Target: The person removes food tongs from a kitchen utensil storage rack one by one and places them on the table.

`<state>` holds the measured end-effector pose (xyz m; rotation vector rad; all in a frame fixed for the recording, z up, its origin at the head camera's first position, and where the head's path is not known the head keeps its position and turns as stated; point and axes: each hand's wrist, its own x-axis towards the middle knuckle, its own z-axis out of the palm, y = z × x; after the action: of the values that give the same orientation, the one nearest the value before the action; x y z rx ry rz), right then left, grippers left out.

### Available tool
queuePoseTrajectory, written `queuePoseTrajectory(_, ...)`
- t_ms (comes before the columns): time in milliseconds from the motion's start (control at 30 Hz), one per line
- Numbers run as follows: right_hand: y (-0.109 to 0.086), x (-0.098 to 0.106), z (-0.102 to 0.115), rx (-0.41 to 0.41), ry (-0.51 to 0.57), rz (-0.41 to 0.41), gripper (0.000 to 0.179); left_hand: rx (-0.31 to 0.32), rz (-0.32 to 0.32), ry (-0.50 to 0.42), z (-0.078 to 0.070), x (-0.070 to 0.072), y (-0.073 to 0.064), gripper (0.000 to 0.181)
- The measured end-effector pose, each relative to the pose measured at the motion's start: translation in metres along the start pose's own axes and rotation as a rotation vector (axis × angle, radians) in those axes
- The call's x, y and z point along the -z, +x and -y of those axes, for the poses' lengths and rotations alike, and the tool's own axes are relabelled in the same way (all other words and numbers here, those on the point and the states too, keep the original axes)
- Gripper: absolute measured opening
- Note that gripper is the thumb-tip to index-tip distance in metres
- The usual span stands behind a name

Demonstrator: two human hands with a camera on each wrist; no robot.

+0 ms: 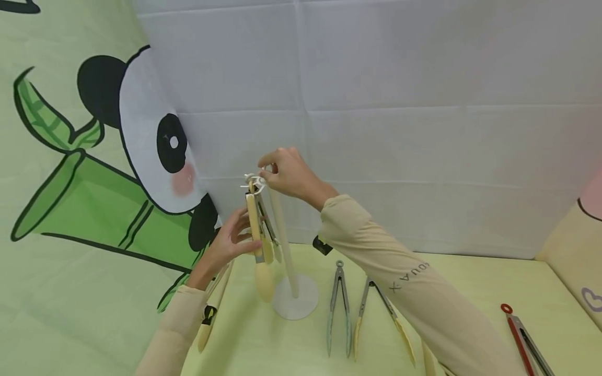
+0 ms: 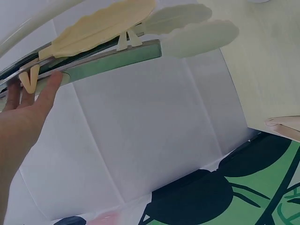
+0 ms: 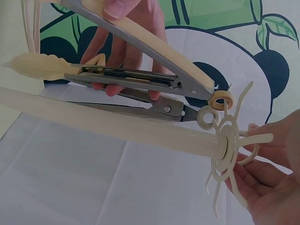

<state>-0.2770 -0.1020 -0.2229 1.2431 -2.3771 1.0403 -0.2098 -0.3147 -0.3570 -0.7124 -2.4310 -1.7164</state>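
A white utensil stand [image 1: 284, 240] with a ring of curved hooks [image 3: 227, 150] rises from a round base. My right hand [image 1: 292, 173] grips the top of the stand, its fingers at the loop above the hooks. Yellow-handled tongs [image 1: 253, 211] hang beside the pole with their ring [image 3: 221, 99] at a hook. My left hand [image 1: 230, 241] holds them between thumb and fingers, partway down the handles. Behind them, closer to the pole, another pair of tongs [image 3: 150, 111] hangs by its ring. A pale green handle [image 2: 112, 66] shows in the left wrist view.
On the table [image 1: 254, 334] lie grey-green tongs [image 1: 339, 308] and spread yellow-tipped tongs [image 1: 364, 313], the latter near my right sleeve. Red-handled tongs [image 1: 519, 339] lie farther right. More utensils [image 1: 211, 313] lie at the left edge, partly behind my left arm. A white cloth backdrop [image 1: 400, 146] stands behind.
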Motion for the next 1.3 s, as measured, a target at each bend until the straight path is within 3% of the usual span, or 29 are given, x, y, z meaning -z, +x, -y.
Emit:
queuePoseTrajectory(267, 0.002, -0.002, 0.000, 0.013, -0.013, -0.006, 0.024, 0.051, -0.038, 0.022, 0.002, -0.005, -0.010, 0.085)
queuePoseTrajectory(600, 0.002, -0.003, 0.005, -0.012, -0.026, 0.003, 0.024, 0.022, -0.149, 0.084, -0.002, -0.004, -0.019, 0.084)
queuePoseTrajectory(1300, -0.002, 0.000, 0.001, -0.008, 0.000, -0.003, 0.024, -0.006, -0.196, 0.183, -0.009, 0.015, -0.030, 0.085)
